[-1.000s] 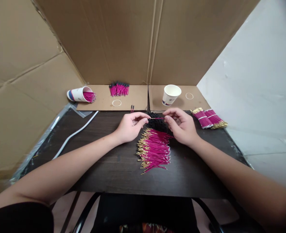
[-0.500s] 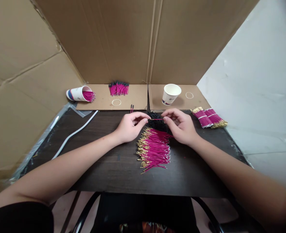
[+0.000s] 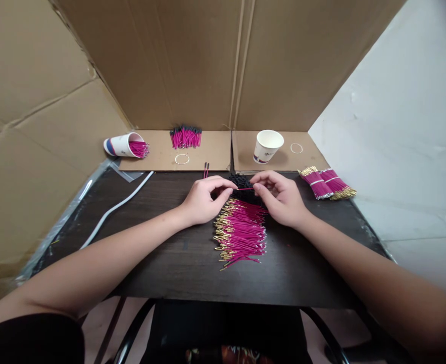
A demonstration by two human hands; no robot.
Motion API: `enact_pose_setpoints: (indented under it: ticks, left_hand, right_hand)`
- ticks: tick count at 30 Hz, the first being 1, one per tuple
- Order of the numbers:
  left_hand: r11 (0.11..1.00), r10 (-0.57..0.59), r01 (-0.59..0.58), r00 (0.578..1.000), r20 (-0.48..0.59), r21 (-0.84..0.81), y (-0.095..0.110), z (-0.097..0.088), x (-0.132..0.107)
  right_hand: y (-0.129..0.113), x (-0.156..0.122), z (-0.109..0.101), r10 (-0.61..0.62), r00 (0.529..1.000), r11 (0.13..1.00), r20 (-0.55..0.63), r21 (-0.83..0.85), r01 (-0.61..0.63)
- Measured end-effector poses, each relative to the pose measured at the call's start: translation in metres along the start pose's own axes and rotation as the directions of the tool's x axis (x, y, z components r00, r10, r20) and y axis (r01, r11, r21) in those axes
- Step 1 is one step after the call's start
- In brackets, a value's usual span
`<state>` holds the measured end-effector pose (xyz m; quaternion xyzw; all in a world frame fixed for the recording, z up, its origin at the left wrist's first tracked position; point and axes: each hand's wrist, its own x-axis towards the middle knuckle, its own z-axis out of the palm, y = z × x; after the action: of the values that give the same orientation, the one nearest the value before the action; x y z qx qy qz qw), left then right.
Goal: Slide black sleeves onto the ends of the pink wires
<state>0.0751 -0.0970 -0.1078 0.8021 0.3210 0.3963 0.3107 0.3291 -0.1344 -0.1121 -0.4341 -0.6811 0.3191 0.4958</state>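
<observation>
A short magenta wire [image 3: 245, 189] is stretched level between my two hands. My left hand [image 3: 208, 200] pinches its left end between thumb and forefinger; the tip there is hidden by the fingers. At the other end, the thumb and forefinger of my right hand [image 3: 280, 198] close on the wire. Just behind it lies a heap of small black sleeve-like pieces [image 3: 239, 180], partly covered by my hands. Nearer to me spreads a pile of magenta wires [image 3: 245, 230], gold terminals to the left and silvery tips to the right.
Two magenta wires with black ends [image 3: 206, 170] lie beyond my left hand. More black-ended wires [image 3: 185, 137] rest on cardboard [image 3: 211, 151] beside a rubber band [image 3: 182, 159]. A tipped paper cup [image 3: 118, 145] holds wires; another cup [image 3: 267, 147] stands upright. Banded bundles [image 3: 327, 183] lie right.
My left hand's fingertips have shifted slightly to the right and down, leaving less of the wire showing. My right hand stays nearly in place.
</observation>
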Motion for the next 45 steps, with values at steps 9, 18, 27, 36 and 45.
enact_pose_setpoints:
  ticks: [9, 18, 27, 36, 45]
  left_hand:
    - [0.999, 0.035, -0.036, 0.999, 0.021, 0.031, 0.0, -0.001, 0.0]
    - [0.998, -0.047, 0.048, 0.998, 0.035, -0.04, 0.003, -0.001, -0.001]
    - [0.849, -0.259, 0.252, 0.965, 0.05, -0.465, 0.007, 0.004, 0.004]
    - [0.795, -0.269, 0.288, 0.956, 0.115, -0.534, 0.022, 0.0, 0.006]
    - [0.778, -0.353, 0.337, 0.933, 0.074, -0.53, 0.022, -0.011, 0.011]
  right_hand:
    - [-0.002, 0.0, 0.002, 0.032, 0.999, 0.999, 0.011, 0.017, -0.033]
    - [-0.004, 0.0, 0.002, 0.064, 0.998, 0.998, 0.017, 0.022, -0.064]
    - [-0.024, 0.0, 0.009, 0.361, 0.929, 0.786, 0.084, 0.508, -0.352]
    - [-0.035, -0.007, 0.019, 0.358, 0.899, 0.705, 0.251, 0.559, -0.437]
    - [-0.03, -0.011, 0.016, 0.261, 0.953, 0.905, 0.153, 0.305, -0.296]
